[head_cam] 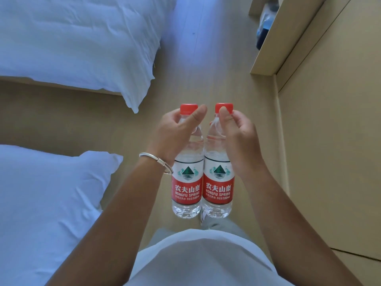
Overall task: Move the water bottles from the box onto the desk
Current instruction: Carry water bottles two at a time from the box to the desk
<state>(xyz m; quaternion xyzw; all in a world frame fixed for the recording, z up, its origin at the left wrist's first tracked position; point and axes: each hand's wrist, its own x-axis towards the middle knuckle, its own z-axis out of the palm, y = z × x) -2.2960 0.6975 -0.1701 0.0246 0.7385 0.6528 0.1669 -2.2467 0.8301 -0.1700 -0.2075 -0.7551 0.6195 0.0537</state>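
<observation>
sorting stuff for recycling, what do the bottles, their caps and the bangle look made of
Bottles: clear, glossy plastic, probably; the floor shows through the ribbed walls, and each has a red printed label.
Caps: opaque red plastic by the look, smooth with a slight sheen.
Bangle: silvery metal, it seems; thin, polished, with a wire-wrapped section. The exact metal cannot be told.

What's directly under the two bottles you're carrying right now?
Under the two clear red-labelled water bottles: pale wooden floor and a grey-white shoe. The bottles cover most of the shoe.
</observation>
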